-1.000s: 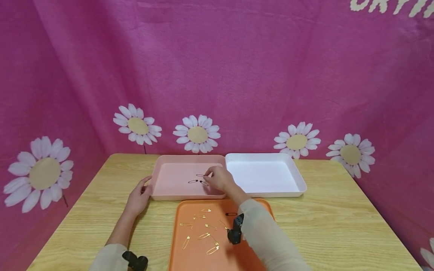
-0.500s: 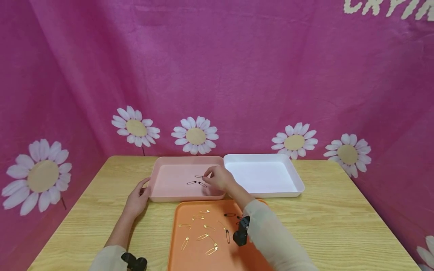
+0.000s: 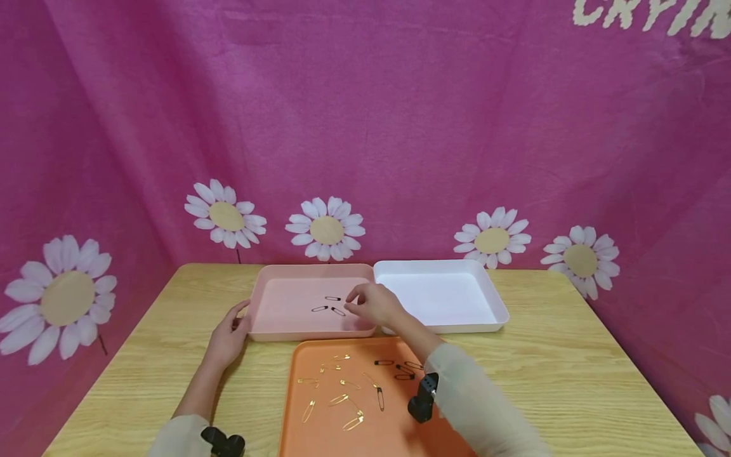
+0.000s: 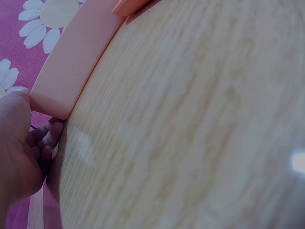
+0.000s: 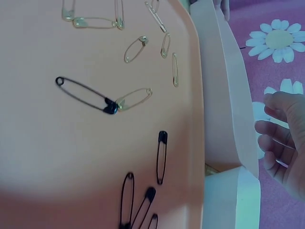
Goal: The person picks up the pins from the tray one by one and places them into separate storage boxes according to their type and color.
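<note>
My right hand (image 3: 374, 304) hovers over the right part of the pink tray (image 3: 311, 334), its fingers loosely bent with nothing visible between them; the right wrist view shows the fingers spread slightly apart. Just left of its fingertips lie three black safety pins (image 3: 338, 311) on the tray floor. My left hand (image 3: 228, 339) rests against the outside of the pink tray's left wall, fingers relaxed. Nearer me, an orange tray (image 3: 331, 441) holds several gold safety pins (image 3: 360, 415) and several black safety pins. One black pin (image 5: 111, 107) touches a gold pin on that tray.
A white tray (image 3: 440, 329) stands directly right of the pink one. All three trays are on a wooden table (image 3: 548, 381). Behind it hangs a magenta cloth (image 3: 365, 127) printed with daisies. My right forearm crosses above the orange tray's right side.
My right hand has let go of a black safety pin, now lying in the pink tray, and has drawn back slightly to the right. My left hand stays at the tray wall.
</note>
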{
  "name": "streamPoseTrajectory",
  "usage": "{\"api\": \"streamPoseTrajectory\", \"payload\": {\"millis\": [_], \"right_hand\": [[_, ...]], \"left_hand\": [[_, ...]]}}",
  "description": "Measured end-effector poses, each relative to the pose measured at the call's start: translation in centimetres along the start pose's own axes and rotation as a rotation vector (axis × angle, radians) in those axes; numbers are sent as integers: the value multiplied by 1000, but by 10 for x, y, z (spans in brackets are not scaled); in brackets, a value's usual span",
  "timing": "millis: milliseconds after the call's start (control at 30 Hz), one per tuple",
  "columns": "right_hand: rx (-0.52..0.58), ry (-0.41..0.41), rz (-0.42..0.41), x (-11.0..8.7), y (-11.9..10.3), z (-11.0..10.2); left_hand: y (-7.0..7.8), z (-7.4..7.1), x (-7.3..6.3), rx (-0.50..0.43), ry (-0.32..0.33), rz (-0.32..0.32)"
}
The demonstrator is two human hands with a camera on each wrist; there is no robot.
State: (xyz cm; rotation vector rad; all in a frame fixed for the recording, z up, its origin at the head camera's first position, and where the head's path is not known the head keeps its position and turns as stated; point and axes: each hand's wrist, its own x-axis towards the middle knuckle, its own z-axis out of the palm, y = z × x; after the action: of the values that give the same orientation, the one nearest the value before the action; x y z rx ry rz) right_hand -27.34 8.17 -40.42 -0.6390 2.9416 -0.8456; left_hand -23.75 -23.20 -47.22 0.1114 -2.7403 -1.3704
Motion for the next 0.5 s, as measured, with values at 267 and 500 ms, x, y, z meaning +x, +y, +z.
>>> {"api": "streamPoseTrajectory", "payload": {"millis": [267,500], "right_hand": [[27,15,1,-12,5,-11],[25,24,-18,-25,12,-17]], "left_hand": [[1,-1,0,0,-10,-5],[1,-2,-1,-1,-19,-10]]}}
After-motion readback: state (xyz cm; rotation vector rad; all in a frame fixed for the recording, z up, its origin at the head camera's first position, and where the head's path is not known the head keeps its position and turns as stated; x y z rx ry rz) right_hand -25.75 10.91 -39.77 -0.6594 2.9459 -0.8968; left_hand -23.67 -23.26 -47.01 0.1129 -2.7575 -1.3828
